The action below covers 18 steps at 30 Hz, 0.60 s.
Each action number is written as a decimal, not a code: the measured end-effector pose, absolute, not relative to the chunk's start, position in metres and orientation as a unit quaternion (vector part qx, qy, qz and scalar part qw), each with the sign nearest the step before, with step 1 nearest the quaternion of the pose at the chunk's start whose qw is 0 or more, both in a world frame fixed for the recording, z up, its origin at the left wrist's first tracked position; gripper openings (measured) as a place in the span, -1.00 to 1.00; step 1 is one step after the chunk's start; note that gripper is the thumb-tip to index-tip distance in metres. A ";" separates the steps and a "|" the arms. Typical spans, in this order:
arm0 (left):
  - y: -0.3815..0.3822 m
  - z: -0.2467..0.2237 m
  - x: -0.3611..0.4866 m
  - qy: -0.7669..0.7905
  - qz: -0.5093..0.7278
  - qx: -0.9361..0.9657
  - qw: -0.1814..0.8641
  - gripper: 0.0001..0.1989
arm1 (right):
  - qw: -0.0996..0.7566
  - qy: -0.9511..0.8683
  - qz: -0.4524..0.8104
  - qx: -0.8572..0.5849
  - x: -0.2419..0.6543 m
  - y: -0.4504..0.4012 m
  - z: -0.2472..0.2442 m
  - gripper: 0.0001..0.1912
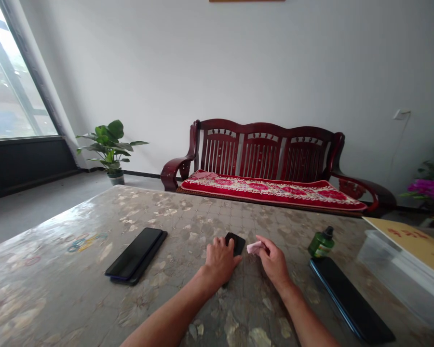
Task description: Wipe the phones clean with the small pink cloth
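A black smartphone lies on the table in front of me, partly covered by my left hand. The fingers of that hand curl over the phone and the thumb reaches its right edge, gripping it against the tabletop. Just to the right, my right hand pinches a small folded pale pink cloth between thumb and fingers. The cloth is beside the phone, apart from it.
Two stacked dark phones lie to the left, near some coloured rubber bands. On the right are a green bottle with a black cap, more dark phones and a clear plastic box with a tan envelope on top.
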<state>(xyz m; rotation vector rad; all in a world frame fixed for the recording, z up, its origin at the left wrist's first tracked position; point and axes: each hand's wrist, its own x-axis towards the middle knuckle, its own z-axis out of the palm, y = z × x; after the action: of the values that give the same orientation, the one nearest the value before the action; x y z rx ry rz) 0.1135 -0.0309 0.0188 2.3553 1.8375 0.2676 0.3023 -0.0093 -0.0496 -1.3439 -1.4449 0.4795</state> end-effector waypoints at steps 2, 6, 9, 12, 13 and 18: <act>-0.027 0.021 0.105 0.580 0.119 0.800 0.099 -0.69 | 0.526 -0.610 0.225 -0.549 0.300 -0.011 -0.048 -0.58; -0.018 0.023 0.096 0.490 0.196 0.830 0.180 -0.73 | 0.517 -0.618 0.282 -0.521 0.290 -0.016 -0.041 -0.59; -0.014 0.019 0.098 0.452 0.236 0.825 0.242 -0.64 | 0.520 -0.613 0.321 -0.501 0.282 -0.021 -0.034 -0.60; -0.014 0.014 0.102 0.445 0.267 0.805 0.288 -0.54 | 0.521 -0.595 0.370 -0.487 0.277 -0.025 -0.028 -0.59; -0.014 0.013 0.103 0.447 0.277 0.796 0.299 -0.53 | 0.519 -0.588 0.386 -0.486 0.276 -0.027 -0.026 -0.58; -0.016 0.005 0.103 0.459 0.319 0.756 0.342 -0.57 | 0.488 -0.578 0.439 -0.484 0.273 -0.032 -0.018 -0.48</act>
<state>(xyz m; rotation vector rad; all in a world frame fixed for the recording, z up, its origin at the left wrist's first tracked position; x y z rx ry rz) 0.1032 -0.0158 0.0049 1.9644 1.1926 0.8289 0.2726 -0.0323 -0.0181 -1.1759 -1.4060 1.0680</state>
